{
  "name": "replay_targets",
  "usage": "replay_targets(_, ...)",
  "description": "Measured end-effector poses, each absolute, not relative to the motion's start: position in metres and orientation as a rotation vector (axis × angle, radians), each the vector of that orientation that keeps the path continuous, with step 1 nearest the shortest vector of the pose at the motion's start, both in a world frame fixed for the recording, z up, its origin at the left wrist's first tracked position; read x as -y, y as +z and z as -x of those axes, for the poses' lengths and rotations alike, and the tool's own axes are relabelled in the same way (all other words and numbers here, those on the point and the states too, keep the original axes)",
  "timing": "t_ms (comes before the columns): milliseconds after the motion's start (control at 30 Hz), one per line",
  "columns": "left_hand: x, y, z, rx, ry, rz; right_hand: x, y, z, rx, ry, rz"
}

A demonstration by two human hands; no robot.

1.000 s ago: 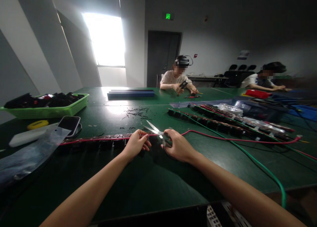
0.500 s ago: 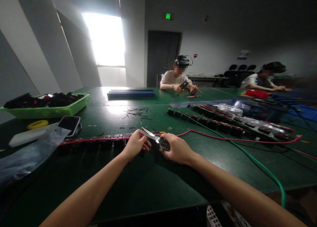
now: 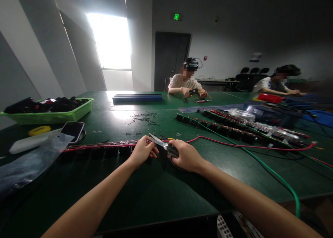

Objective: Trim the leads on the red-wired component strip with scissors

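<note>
R hand (image 3: pixel 186 155) was closed round the scissors' (image 3: pixel 159 141) handles, blades nearly together; L hand (image 3: pixel 143 151), fingers half-curled, gripped the R part of the strip (image 3: pixel 104 150). Scissors were btwn the hands, over the bench (image 3: pixel 156 196), tips pointing L & slightly away, long axis slanted. Strip lay on the bench, axis roughly L–R, w/ black blocky segments. Blades: flat, shiny metal. Smooth, round red wire (image 3: pixel 234 144) ran off R.

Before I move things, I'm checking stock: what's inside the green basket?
Black items are heaped inside the green basket, rising above its rim; whatever lies deeper is covered and cannot be seen.
</note>
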State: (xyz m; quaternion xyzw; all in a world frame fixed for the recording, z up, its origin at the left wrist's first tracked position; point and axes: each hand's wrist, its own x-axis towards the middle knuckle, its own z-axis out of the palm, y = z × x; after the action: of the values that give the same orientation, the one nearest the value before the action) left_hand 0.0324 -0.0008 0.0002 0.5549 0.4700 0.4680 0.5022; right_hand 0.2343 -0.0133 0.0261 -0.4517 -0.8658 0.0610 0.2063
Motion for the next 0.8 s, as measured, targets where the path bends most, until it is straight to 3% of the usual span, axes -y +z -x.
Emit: replay_targets(800, 0.0024, 0.0017, -0.0326, -1.145, 1.113, -1.361, 0.0116, 0.025, -0.2353, 2.421, 0.13, 1.262)
